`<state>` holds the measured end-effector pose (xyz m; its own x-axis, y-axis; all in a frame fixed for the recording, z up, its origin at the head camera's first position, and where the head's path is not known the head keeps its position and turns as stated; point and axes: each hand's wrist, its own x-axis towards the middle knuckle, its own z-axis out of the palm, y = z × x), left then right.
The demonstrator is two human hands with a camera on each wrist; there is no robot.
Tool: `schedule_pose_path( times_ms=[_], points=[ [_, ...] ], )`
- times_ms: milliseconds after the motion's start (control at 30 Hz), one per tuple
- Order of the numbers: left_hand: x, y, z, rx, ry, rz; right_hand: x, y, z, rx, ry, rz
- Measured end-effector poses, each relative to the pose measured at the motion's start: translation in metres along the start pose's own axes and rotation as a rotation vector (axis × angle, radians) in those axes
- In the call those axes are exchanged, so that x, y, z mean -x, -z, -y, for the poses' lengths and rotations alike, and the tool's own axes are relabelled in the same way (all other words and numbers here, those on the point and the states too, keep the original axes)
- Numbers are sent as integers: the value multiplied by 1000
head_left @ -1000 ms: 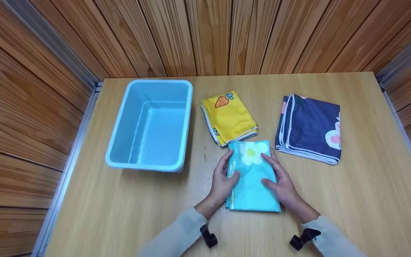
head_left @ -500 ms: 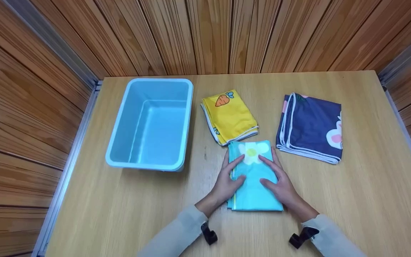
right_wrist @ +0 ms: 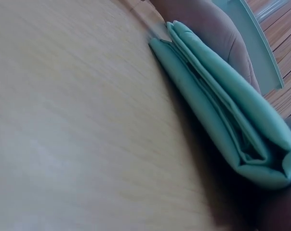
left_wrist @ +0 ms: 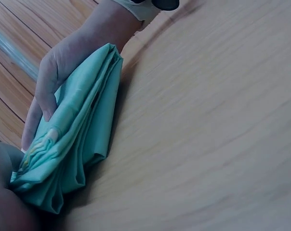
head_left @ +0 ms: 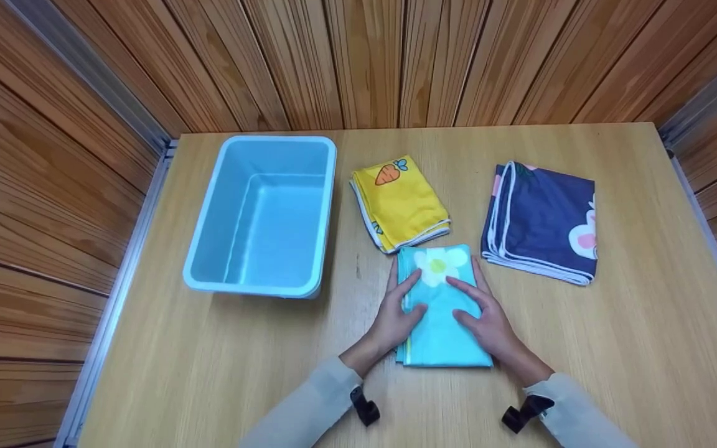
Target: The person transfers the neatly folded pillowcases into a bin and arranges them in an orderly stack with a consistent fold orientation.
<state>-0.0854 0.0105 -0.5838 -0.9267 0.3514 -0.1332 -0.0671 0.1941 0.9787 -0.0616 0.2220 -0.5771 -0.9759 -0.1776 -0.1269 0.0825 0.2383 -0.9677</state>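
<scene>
A folded turquoise cloth with a white flower print lies at the near middle of the table. My left hand rests on its left side, thumb and index finger on top, other fingers along the edge. Opposite it, my right hand touches the right side in the same way, fingers fairly straight. The left wrist view shows the stacked layers of the turquoise cloth, slightly fanned at the near end. In the right wrist view, the cloth's rolled fold appears, with part of the left hand behind it.
A light blue plastic bin stands at the left with nothing inside. Beyond the turquoise cloth lies a folded yellow cloth with carrot prints. A folded navy cloth with white edging lies to the right. Wood-plank walls border the table.
My left index finger has moved from the cloth's side onto its top. My right index finger has slid slightly nearer and inward. The cloth has shifted only slightly.
</scene>
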Motion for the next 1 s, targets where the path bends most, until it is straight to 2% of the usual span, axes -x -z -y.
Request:
schedule_pose_path(
  times_ms=[267, 1000],
  points=[
    [0, 2, 1, -22, -22, 9, -1, -3, -1, -3, -10, -8],
    [1, 1, -1, -12, 11, 11, -2, 0, 2, -2, -53, -3]
  ],
)
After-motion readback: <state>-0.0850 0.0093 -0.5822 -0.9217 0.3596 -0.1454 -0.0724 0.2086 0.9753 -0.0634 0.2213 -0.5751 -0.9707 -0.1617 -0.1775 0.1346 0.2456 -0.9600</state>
